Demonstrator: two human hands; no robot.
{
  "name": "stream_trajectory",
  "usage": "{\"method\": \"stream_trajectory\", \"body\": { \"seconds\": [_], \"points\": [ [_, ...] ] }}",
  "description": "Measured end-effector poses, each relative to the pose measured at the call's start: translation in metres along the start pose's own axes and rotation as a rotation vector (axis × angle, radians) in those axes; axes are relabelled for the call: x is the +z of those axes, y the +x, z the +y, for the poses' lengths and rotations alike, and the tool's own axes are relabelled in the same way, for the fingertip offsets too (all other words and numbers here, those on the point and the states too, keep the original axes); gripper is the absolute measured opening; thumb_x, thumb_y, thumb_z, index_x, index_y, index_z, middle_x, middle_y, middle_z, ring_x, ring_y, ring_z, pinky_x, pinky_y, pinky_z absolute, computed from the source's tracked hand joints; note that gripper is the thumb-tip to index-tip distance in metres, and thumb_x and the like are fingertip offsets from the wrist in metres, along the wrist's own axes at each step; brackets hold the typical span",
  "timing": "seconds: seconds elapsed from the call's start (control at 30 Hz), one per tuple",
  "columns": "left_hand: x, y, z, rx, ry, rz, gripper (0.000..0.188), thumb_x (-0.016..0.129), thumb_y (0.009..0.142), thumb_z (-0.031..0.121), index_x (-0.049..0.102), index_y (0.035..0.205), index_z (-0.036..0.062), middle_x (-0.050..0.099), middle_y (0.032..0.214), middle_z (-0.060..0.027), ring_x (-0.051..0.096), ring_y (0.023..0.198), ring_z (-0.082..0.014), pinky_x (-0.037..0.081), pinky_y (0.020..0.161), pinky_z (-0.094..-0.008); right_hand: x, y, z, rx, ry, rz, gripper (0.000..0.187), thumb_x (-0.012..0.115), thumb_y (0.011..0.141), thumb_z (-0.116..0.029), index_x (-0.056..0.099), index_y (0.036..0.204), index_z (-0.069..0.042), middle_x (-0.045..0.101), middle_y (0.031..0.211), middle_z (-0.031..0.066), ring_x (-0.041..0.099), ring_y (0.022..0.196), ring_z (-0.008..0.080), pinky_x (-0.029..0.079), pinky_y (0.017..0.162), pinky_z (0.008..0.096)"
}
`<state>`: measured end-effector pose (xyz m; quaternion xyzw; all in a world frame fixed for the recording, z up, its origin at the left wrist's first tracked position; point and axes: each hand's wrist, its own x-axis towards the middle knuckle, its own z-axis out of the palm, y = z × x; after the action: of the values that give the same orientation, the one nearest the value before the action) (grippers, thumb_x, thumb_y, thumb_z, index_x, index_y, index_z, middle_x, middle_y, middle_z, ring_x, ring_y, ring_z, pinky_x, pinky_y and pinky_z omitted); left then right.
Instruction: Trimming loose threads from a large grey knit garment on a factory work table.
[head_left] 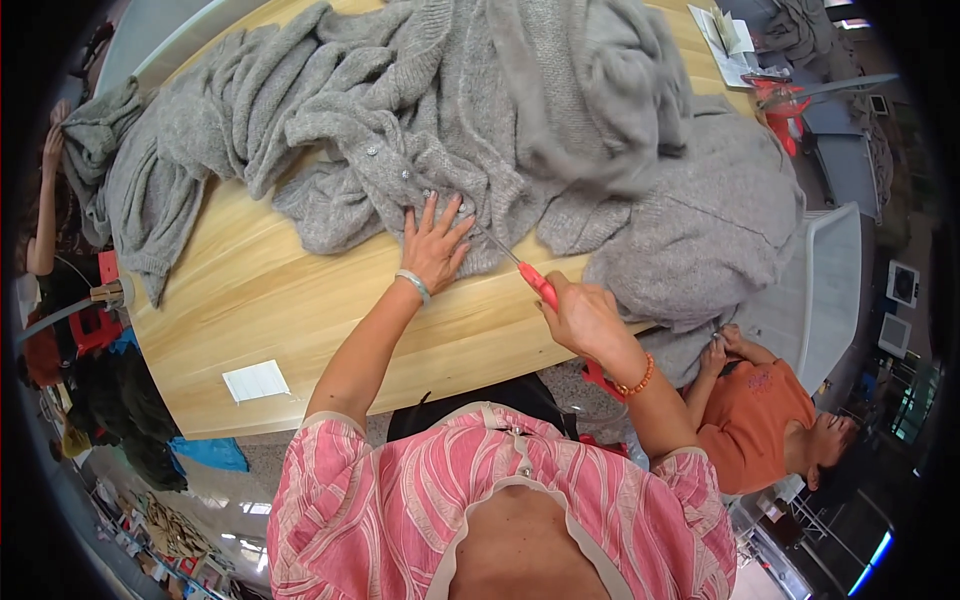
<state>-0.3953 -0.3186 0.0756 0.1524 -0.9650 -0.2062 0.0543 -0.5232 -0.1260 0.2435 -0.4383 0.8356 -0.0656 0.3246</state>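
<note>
Grey knitted garments lie heaped over the wooden table [230, 310]. Nearest me is a grey knit cardigan [345, 165] with several shiny buttons [374, 151] along its front band. My left hand [434, 245] lies flat on its lower edge, fingers spread beside the buttons. In my right hand [590, 320] is a red-handled tool [538, 285] with a thin metal shaft, held with the fingers wrapped round the handle. Its shaft points to the knit just right of my left fingers. The tip is too small to make out.
More grey knitwear [690, 220] hangs over the table's right edge. A white paper [256, 381] lies at the near left. A person in an orange shirt [750, 420] handles grey fabric at the right. Another person's arm [45, 190] reaches in at the far left. A pale bin [825, 290] stands at right.
</note>
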Motion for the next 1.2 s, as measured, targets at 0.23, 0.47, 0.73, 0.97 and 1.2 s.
{"method": "stream_trajectory", "body": {
  "seconds": [0.23, 0.47, 0.73, 0.97, 1.2],
  "points": [
    [-0.001, -0.002, 0.001, -0.012, -0.054, -0.012, 0.045, 0.058, 0.085, 0.030, 0.051, 0.127, 0.0181, 0.029, 0.148, -0.0044, 0.017, 0.138, -0.0357, 0.016, 0.104, -0.0634, 0.011, -0.004, 0.011, -0.113, 0.016, -0.002, 0.022, 0.059, 0.082, -0.021, 0.054, 0.089, -0.001, 0.062, 0.068, 0.0203, 0.063, 0.068, 0.0390, 0.048, 0.063, 0.0495],
    [-0.010, -0.001, 0.006, 0.003, 0.009, -0.058, 0.064, 0.066, 0.075, 0.045, 0.049, 0.129, 0.0162, 0.027, 0.149, -0.0044, 0.015, 0.138, -0.0369, 0.015, 0.103, -0.0658, -0.001, 0.017, -0.004, -0.092, 0.061, 0.029, 0.025, 0.061, 0.082, -0.023, 0.055, 0.094, -0.002, 0.061, 0.072, 0.0234, 0.061, 0.072, 0.0421, 0.047, 0.065, 0.0491],
    [-0.017, -0.001, 0.014, -0.043, 0.039, -0.154, 0.081, 0.073, 0.065, 0.048, 0.044, 0.133, 0.0164, 0.024, 0.149, -0.0101, 0.015, 0.137, -0.0393, 0.018, 0.102, -0.0658, 0.016, -0.032, 0.034, -0.130, 0.018, -0.058, 0.021, 0.058, 0.083, -0.021, 0.053, 0.091, -0.001, 0.062, 0.072, 0.0211, 0.063, 0.072, 0.0393, 0.048, 0.065, 0.0479],
    [-0.001, -0.004, 0.017, -0.023, 0.246, -0.088, 0.065, 0.065, 0.076, 0.035, 0.042, 0.135, 0.0185, 0.024, 0.149, -0.0093, 0.018, 0.136, -0.0383, 0.021, 0.100, -0.0646, 0.005, -0.041, 0.031, -0.009, 0.056, 0.066, 0.022, 0.057, 0.085, -0.021, 0.052, 0.098, -0.004, 0.062, 0.075, 0.0223, 0.061, 0.073, 0.0410, 0.047, 0.065, 0.0495],
    [-0.001, -0.007, 0.015, -0.016, 0.170, -0.118, 0.058, 0.063, 0.079, 0.033, 0.045, 0.132, 0.0196, 0.024, 0.149, -0.0044, 0.017, 0.136, -0.0403, 0.020, 0.097, -0.0691, 0.005, 0.001, 0.000, -0.184, 0.106, 0.106, 0.021, 0.056, 0.085, -0.020, 0.052, 0.099, -0.005, 0.063, 0.076, 0.0221, 0.061, 0.075, 0.0411, 0.046, 0.067, 0.0507]
  ]
}}
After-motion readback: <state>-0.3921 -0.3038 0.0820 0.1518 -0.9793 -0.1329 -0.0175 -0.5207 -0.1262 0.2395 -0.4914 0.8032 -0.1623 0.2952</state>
